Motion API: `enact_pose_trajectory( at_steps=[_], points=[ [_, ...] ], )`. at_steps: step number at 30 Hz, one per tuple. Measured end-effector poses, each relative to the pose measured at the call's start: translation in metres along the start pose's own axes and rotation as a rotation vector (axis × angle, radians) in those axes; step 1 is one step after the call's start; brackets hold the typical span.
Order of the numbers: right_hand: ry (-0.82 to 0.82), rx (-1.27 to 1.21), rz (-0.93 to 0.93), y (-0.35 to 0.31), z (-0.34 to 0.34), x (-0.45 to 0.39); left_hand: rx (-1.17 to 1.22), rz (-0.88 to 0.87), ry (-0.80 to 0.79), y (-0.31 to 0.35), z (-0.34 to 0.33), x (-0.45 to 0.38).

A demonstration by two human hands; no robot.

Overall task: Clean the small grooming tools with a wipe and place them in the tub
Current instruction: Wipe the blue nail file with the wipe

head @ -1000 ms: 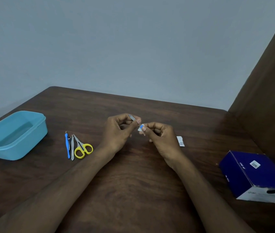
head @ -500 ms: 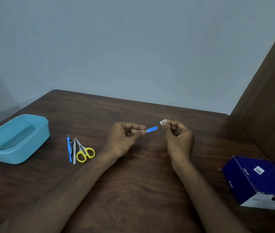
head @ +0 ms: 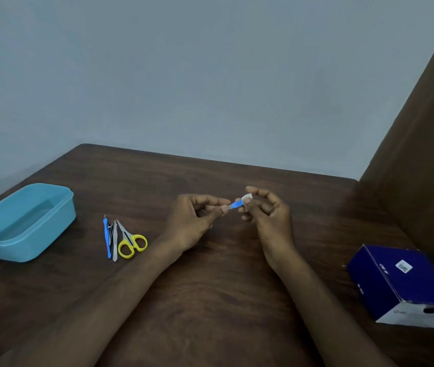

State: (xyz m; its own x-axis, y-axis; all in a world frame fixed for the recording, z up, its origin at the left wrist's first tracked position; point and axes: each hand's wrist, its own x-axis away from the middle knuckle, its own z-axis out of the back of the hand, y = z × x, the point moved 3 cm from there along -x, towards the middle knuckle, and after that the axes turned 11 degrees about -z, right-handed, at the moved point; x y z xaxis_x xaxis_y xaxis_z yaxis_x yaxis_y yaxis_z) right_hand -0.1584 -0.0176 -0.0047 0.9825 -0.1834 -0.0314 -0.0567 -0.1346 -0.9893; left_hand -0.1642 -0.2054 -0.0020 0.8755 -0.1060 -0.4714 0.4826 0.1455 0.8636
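Above the middle of the table, my left hand (head: 197, 219) pinches one end of a small blue-handled tool (head: 235, 205). My right hand (head: 266, 215) pinches a small white wipe (head: 246, 199) around the tool's other end. On the table to the left lie a blue-handled tool (head: 107, 238), a nail clipper (head: 110, 231), a metal tweezer (head: 115, 243) and yellow-handled scissors (head: 130, 241), side by side. The light blue tub (head: 59, 215) stands at the far left, with nothing visible inside.
A dark blue box (head: 406, 283) with a white end sits at the right, close to the brown wall panel (head: 422, 154). The dark wooden table (head: 210, 300) runs back to a grey wall.
My right hand came back to the blue tool and now pinches the wipe around its tip; half a second ago the hands were apart. The camera view shifted slightly.
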Motion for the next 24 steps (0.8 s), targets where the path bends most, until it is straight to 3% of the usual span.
enact_pose_trajectory(
  at_steps=[19,24],
  points=[
    [-0.013,0.030,-0.023,-0.0028,-0.0014,0.0027,-0.062,-0.019,-0.023,-0.0029,0.0028,-0.0005],
    [0.017,0.030,-0.013,-0.0050,-0.0033,0.0038,-0.300,-0.091,-0.065,0.0034,0.0009,0.0032]
  ],
)
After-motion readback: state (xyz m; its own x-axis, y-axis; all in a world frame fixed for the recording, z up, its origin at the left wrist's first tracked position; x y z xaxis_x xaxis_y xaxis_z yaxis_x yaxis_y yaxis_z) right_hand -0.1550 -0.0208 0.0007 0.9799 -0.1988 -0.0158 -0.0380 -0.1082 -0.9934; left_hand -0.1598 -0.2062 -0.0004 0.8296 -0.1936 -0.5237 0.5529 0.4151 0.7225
